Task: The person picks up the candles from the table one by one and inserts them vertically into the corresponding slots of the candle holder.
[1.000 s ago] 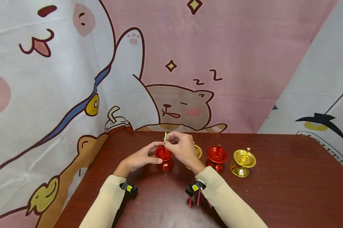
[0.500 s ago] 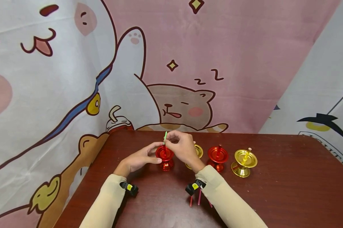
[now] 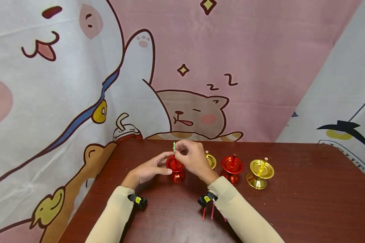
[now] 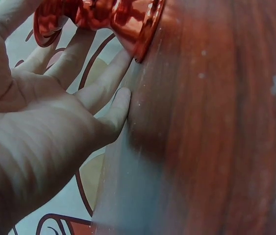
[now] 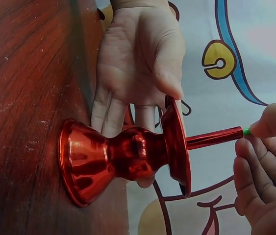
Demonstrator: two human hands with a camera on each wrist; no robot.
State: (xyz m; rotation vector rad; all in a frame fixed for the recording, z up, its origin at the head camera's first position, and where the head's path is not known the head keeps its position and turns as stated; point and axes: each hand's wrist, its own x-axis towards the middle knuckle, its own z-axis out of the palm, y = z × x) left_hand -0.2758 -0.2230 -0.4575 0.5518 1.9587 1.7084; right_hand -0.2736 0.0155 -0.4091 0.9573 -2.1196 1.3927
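Note:
A shiny red candle holder with a wide dish stands upright on the table, under both hands in the head view. My left hand holds it from the left: the thumb is at the dish rim and the fingers pass behind the stem. Thumb and fingertips of my right hand pinch a thin green candle above the holder. In the right wrist view the candle's green end meets the open top of the red tube. The left wrist view shows the holder's foot beside my fingers.
To the right stand a gold holder partly behind my right hand, another red holder and another gold holder. Several pink and red candles lie near my right sleeve. A printed cloth hangs behind the table.
The green candle has gone from leaning slightly right to nearly upright and sits a little lower. The right fingers shifted slightly with it; the left hand and the holder keep their place.

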